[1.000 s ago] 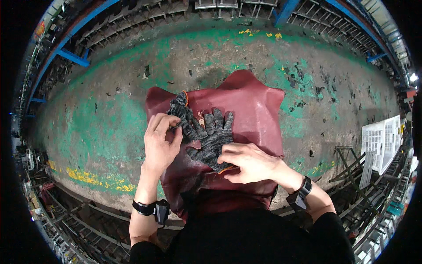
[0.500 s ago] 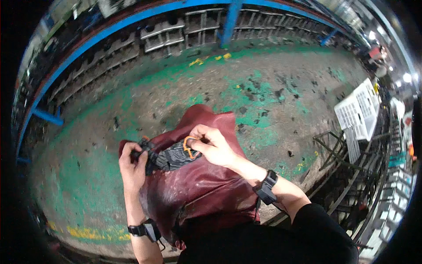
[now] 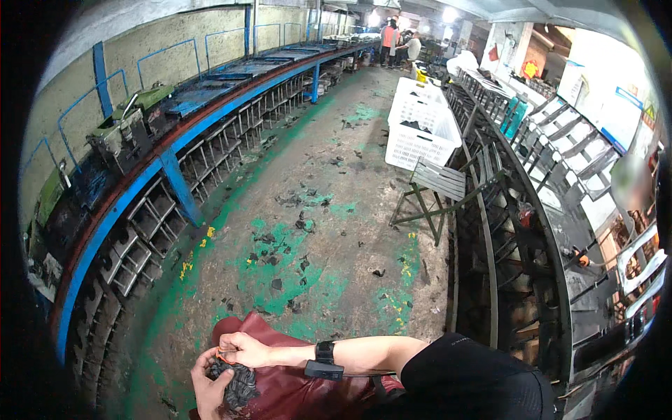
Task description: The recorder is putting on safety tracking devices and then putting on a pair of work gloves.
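A dark grey, streaked knitted glove [image 3: 241, 386] with an orange cuff edge is bunched between my hands, low in the picture. My right hand [image 3: 243, 349] pinches it near the orange edge, with the arm reaching across from the right. Curled round its left side is my left hand [image 3: 210, 388], fingers near the cuff and thumb against the grey knit. Beneath both hands spreads a dark red apron [image 3: 297, 386] over my front. Part of the glove is hidden by my fingers.
A long bench with a blue frame [image 3: 183, 185] runs along the left. White plastic crates [image 3: 421, 140] stand ahead, near a folding stool [image 3: 439, 180]. Metal racks [image 3: 500, 280] line the right. Dark scraps [image 3: 302, 224] litter the floor. Two people [image 3: 399, 45] are far off.
My view has lifted from the floor to look down the aisle. My hands have come closer together, and the glove, stretched between them before, is now bunched up.
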A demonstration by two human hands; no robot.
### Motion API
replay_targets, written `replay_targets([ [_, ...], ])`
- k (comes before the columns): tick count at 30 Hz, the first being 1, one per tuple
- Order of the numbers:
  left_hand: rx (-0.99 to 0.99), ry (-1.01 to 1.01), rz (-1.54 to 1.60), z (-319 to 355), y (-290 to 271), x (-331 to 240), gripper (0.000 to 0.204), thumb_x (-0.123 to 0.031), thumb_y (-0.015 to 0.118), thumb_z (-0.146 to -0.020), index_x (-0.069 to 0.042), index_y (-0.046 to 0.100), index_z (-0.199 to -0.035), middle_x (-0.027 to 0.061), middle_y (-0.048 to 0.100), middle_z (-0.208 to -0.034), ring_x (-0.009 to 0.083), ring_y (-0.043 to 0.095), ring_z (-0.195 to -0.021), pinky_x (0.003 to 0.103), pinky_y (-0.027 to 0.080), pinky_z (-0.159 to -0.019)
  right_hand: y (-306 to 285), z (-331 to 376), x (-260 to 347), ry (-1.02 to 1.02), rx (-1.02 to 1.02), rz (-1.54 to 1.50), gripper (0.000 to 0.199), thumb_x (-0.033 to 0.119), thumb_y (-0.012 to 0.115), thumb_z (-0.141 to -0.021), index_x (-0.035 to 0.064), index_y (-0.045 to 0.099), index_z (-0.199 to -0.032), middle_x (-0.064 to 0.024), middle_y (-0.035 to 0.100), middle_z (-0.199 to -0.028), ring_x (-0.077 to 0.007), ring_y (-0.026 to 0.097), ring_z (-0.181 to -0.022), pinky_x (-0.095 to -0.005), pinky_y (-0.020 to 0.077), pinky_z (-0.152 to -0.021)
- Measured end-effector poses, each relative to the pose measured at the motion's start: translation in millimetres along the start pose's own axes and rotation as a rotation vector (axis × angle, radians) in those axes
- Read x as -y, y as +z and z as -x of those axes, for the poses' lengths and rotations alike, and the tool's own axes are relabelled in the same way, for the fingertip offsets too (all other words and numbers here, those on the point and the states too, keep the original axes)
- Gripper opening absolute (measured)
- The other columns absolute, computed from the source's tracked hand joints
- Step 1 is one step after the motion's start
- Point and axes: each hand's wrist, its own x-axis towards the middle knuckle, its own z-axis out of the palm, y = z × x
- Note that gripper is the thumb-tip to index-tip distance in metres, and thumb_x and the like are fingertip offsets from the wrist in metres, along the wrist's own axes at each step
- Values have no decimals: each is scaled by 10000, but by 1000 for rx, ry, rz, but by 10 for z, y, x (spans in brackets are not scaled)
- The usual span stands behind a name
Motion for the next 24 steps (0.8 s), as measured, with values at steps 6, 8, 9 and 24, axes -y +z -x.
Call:
replay_targets([
  [6,47,206,-300,-389,147,77,547,-291,815,-979,-42,613,-1422,135,671,-1295,266,649,-1181,405,517,-1000,-349,32,89,-23,145,-201,128,98,702,-1014,17,683,-1111,32,665,-918,-42,597,-731,-245,484,-534],
  [8,-29,99,-231,-426,126,130,394,-304,801,-997,5,709,-1224,100,733,-1035,224,686,-966,367,550,-877,-426,95,199,143,110,-292,170,107,730,-994,6,693,-1125,18,669,-862,-50,618,-697,-251,501,-480],
  [9,-40,48,-310,-445,80,145,383,-296,788,-1008,14,719,-1223,107,744,-1037,220,688,-966,369,551,-875,-393,71,239,169,10,-310,221,114,752,-976,-3,691,-1153,-10,679,-841,-54,648,-698,-253,508,-437],
  [24,183,28,151,-953,929,-125,325,-142,643,-955,-5,580,-1243,47,597,-1095,152,566,-981,299,477,-898,-808,782,640,11,-284,-309,546,96,956,-719,-77,651,-1138,-115,744,-929,-178,718,-819,-334,579,-711],
])
